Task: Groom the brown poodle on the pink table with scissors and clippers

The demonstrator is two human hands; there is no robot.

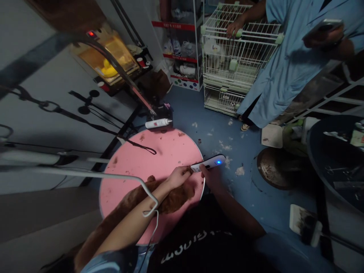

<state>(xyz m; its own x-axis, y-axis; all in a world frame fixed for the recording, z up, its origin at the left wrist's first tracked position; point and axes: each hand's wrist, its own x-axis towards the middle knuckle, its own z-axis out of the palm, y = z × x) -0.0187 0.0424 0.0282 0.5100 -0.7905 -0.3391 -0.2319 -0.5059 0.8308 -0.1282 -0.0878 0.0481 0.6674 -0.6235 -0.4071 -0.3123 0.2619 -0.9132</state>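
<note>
A dog with reddish-brown curly fur (178,197) lies on the round pink table (159,146), partly hidden under my left forearm. My left hand (179,176) reaches over the dog with its fingers closed on what looks like a paw, mostly hidden by the fingers. In my right hand (209,177) is a white hair clipper (213,162) with a lit blue light. The clipper's head end points left and meets the fingertips of my left hand. Small brown tufts of hair (115,160) are scattered on the table.
A white bottle (157,123) lies at the table's far edge. A dark loop strap (139,146) and a bent grey metal arm (125,176) hang across the table. Beyond are a wire cage (236,57) and a person in a blue gown (280,76) holding a phone. Hair clumps (239,170) litter the floor.
</note>
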